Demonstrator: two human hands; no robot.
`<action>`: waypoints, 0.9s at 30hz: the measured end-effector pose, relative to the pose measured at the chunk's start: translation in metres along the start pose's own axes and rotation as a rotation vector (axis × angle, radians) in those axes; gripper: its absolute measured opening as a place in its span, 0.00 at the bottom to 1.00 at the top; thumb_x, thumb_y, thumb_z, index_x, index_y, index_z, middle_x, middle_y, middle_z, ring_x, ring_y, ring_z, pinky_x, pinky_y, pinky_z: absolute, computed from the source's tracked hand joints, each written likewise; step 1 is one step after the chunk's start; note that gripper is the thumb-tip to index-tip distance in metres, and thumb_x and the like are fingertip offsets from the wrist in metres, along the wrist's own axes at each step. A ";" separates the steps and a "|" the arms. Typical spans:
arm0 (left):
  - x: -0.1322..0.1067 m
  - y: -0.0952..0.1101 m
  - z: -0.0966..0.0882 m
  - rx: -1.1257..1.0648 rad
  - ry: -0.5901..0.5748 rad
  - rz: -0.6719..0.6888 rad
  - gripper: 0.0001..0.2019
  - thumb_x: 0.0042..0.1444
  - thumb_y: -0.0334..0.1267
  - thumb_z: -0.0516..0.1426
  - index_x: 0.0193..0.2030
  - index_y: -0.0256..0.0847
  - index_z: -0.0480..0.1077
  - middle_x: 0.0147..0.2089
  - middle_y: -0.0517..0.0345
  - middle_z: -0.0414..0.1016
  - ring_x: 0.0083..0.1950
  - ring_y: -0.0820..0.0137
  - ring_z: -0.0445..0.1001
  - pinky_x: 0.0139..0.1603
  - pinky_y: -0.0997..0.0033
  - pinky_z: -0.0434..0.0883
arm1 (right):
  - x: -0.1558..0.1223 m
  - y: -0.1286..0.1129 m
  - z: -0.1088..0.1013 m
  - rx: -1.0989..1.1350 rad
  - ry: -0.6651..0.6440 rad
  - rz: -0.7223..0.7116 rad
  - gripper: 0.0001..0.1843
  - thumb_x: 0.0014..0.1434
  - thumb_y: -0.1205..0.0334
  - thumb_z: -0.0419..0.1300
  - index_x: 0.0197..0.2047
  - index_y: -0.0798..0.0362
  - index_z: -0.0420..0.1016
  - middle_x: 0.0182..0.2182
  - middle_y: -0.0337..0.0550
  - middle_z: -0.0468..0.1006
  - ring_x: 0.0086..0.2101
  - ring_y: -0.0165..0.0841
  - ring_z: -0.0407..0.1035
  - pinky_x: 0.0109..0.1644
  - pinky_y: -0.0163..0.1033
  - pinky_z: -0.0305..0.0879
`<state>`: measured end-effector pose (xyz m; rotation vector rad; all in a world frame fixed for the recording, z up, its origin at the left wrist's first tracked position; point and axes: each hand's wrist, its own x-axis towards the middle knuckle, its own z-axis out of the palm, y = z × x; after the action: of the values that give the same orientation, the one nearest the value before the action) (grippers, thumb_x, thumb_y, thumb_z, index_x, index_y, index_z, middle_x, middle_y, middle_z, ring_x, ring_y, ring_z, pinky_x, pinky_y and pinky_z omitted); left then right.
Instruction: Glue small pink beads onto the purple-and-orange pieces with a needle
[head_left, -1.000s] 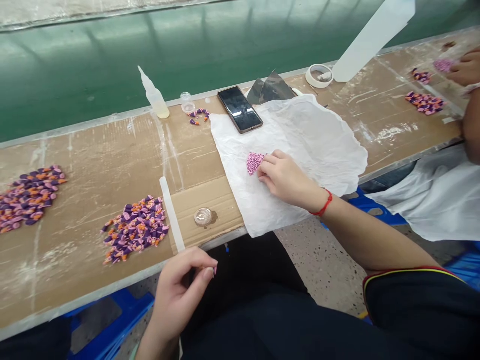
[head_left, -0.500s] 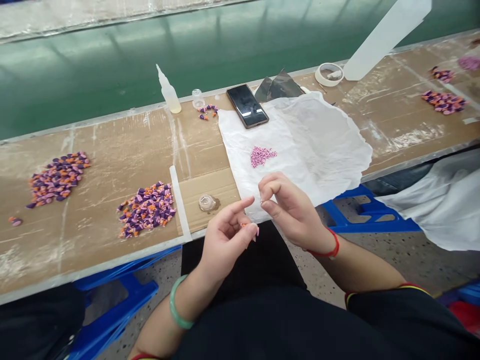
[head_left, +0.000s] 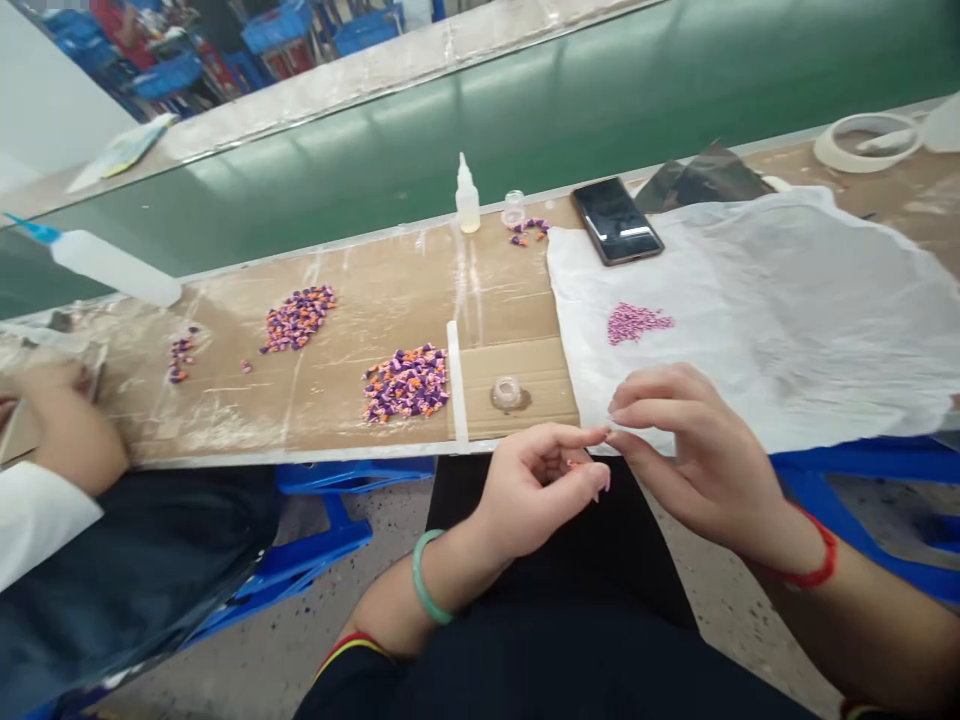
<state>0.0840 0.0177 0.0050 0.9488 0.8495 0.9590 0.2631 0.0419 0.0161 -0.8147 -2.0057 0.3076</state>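
Pink piece, bottle with liquid

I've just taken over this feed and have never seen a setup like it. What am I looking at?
There's no machine: these are one person's bare hands, seen from a camera worn on their head, looking forward and down. The left hand, below the table edge, holds a small pink-and-orange piece. The right hand brings its fingertips to the left forefinger; anything between them is too small to tell. On the table lie a white cloth bearing tiny pink bits and a phone, heaps of purple-orange pieces, and a clear dish. At far left is another person's arm.
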 end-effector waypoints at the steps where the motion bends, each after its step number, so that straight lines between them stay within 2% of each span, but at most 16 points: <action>1: -0.001 0.002 -0.001 -0.017 -0.003 -0.014 0.20 0.49 0.52 0.69 0.39 0.36 0.77 0.23 0.62 0.71 0.23 0.77 0.67 0.27 0.75 0.67 | 0.001 0.001 -0.001 -0.020 -0.019 -0.052 0.15 0.62 0.77 0.59 0.46 0.47 0.71 0.40 0.45 0.74 0.39 0.39 0.69 0.42 0.47 0.68; 4: -0.003 0.006 -0.001 -0.095 -0.021 -0.054 0.20 0.46 0.51 0.70 0.33 0.36 0.75 0.22 0.63 0.70 0.21 0.79 0.64 0.25 0.76 0.65 | 0.002 0.002 -0.002 -0.073 -0.031 -0.162 0.17 0.61 0.79 0.59 0.47 0.47 0.75 0.44 0.47 0.77 0.46 0.42 0.71 0.47 0.49 0.71; 6: -0.005 0.009 -0.002 -0.145 -0.018 -0.090 0.19 0.45 0.50 0.71 0.33 0.36 0.75 0.22 0.63 0.71 0.20 0.80 0.64 0.22 0.78 0.62 | 0.000 -0.002 0.002 -0.039 0.013 -0.139 0.15 0.61 0.78 0.60 0.44 0.47 0.76 0.42 0.45 0.79 0.48 0.42 0.71 0.50 0.49 0.72; 8: -0.005 0.012 -0.003 -0.173 0.012 -0.120 0.17 0.45 0.46 0.71 0.34 0.36 0.76 0.22 0.62 0.72 0.21 0.80 0.64 0.21 0.80 0.60 | -0.002 -0.008 0.011 0.102 0.076 0.005 0.11 0.63 0.74 0.61 0.40 0.47 0.75 0.41 0.43 0.79 0.49 0.41 0.72 0.53 0.49 0.71; 10: -0.003 0.015 -0.004 -0.163 0.060 -0.115 0.14 0.45 0.43 0.70 0.34 0.36 0.77 0.23 0.62 0.72 0.21 0.80 0.64 0.21 0.81 0.58 | -0.005 -0.014 0.024 0.389 0.129 0.261 0.06 0.66 0.68 0.60 0.37 0.48 0.74 0.43 0.44 0.77 0.49 0.40 0.71 0.55 0.49 0.71; 13: 0.000 0.018 -0.006 -0.068 0.133 -0.018 0.10 0.48 0.41 0.68 0.33 0.37 0.78 0.23 0.63 0.72 0.22 0.80 0.65 0.23 0.81 0.60 | -0.006 -0.021 0.043 0.874 0.197 0.626 0.11 0.65 0.56 0.64 0.33 0.51 0.72 0.47 0.44 0.73 0.41 0.35 0.72 0.44 0.43 0.75; 16: -0.002 0.022 -0.004 0.078 0.190 0.109 0.08 0.51 0.40 0.67 0.31 0.38 0.77 0.22 0.63 0.72 0.23 0.79 0.65 0.25 0.78 0.64 | -0.004 -0.028 0.052 1.068 0.261 0.799 0.14 0.58 0.52 0.70 0.31 0.52 0.73 0.46 0.43 0.71 0.36 0.32 0.70 0.39 0.39 0.75; 19: -0.006 0.026 0.000 0.190 0.223 0.178 0.08 0.53 0.40 0.66 0.30 0.38 0.75 0.22 0.63 0.71 0.23 0.78 0.65 0.25 0.77 0.65 | -0.002 -0.034 0.055 1.105 0.312 0.824 0.11 0.55 0.56 0.71 0.30 0.52 0.75 0.45 0.42 0.71 0.36 0.31 0.69 0.39 0.38 0.74; 22: -0.008 0.028 0.002 0.272 0.245 0.215 0.08 0.54 0.38 0.65 0.29 0.37 0.74 0.23 0.63 0.70 0.23 0.78 0.65 0.25 0.77 0.64 | -0.003 -0.037 0.056 1.070 0.350 0.796 0.07 0.55 0.61 0.70 0.30 0.51 0.77 0.43 0.41 0.72 0.39 0.32 0.70 0.45 0.38 0.73; 24: -0.008 0.027 0.000 0.289 0.253 0.214 0.08 0.53 0.38 0.65 0.28 0.37 0.72 0.22 0.64 0.68 0.23 0.78 0.64 0.24 0.78 0.62 | -0.005 -0.037 0.055 1.040 0.335 0.758 0.05 0.56 0.63 0.69 0.31 0.51 0.77 0.40 0.40 0.73 0.40 0.32 0.70 0.45 0.38 0.72; 27: -0.006 0.024 -0.005 0.193 0.207 0.134 0.10 0.52 0.39 0.64 0.27 0.38 0.70 0.20 0.65 0.65 0.21 0.79 0.61 0.22 0.79 0.60 | -0.004 -0.035 0.048 0.963 0.250 0.679 0.01 0.60 0.65 0.65 0.35 0.51 0.77 0.38 0.39 0.74 0.38 0.31 0.71 0.43 0.36 0.71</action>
<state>0.0707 0.0204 0.0264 1.0949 1.0776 1.1187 0.2102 0.0181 0.0051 -0.7913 -1.0614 1.3524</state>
